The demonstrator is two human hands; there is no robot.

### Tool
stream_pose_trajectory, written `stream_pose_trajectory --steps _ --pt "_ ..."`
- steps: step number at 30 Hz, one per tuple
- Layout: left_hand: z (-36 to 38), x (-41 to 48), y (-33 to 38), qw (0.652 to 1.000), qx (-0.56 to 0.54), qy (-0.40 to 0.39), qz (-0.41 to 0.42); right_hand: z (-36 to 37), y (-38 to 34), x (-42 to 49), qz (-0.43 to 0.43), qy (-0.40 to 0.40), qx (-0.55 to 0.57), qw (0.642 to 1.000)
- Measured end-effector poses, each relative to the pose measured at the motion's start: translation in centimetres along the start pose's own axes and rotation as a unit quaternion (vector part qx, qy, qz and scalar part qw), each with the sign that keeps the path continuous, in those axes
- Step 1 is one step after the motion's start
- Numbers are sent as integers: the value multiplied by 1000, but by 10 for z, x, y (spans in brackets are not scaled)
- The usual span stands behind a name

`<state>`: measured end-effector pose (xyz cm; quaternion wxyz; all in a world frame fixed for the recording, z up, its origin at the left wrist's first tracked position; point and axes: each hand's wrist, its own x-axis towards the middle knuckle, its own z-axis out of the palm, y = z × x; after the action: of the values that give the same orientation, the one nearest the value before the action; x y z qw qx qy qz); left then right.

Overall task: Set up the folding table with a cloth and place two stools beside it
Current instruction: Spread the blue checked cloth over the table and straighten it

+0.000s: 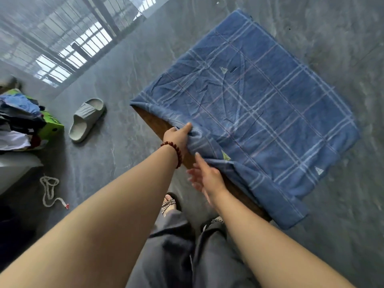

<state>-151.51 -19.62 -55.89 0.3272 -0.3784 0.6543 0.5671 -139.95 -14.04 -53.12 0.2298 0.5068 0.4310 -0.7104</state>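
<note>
Grey moulded foam slipper and a green cardboard box heaped with clothes lie on the floor at left, well apart from the work.

Right of them, a blue plaid woven cloth is draped over the brown wooden folding table. It covers nearly the whole top and overhangs the far and right sides, while a strip of bare wood shows along the near edge. The fabric looks light, soft and limp. It creases readily and is bunched at the near hem, so it should slide easily on the smooth wood and follow any pull. The hem or a corner is the sensible place to grip it, drawing outward to flatten the wrinkles.

The left hand, with a dark red bead bracelet at the wrist, pinches a gathered fold at the near edge, thumb on top and fingers curled beneath. The right hand is spread wide and holds nothing. Its fingertips reach the adjoining fold, though motion blur hides whether they press it.

No stools are in view.
</note>
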Motion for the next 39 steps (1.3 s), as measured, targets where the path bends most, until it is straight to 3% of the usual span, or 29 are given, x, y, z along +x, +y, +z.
stream_pose_trajectory --steps 3,8,13,17,20,23,26,30,35,39 --pt "0 4 1 1000 9 0 -13 3 -9 13 63 -17 248 967" --pt "-7 19 10 994 -34 -38 -93 5 -21 44 39 140 435 889" --pt "-20 35 30 978 -73 -90 -171 23 -7 60 27 199 480 854" --pt "-39 50 45 991 -26 -57 -115 35 3 56 19 237 516 823" --pt "-50 49 47 992 -38 -81 -94 38 9 46 2 260 551 793" --pt "-57 46 45 984 -83 -123 -96 38 17 35 -10 262 560 785" --pt "-62 41 38 989 -84 -97 -66 36 34 25 -13 266 568 779" --pt "-74 37 26 998 -47 -26 32 41 65 15 6 282 576 767" --pt "-97 40 9 997 44 -66 -20 47 90 13 -4 317 609 727" --pt "-121 62 14 993 120 6 -19 52 113 18 2 336 615 713"
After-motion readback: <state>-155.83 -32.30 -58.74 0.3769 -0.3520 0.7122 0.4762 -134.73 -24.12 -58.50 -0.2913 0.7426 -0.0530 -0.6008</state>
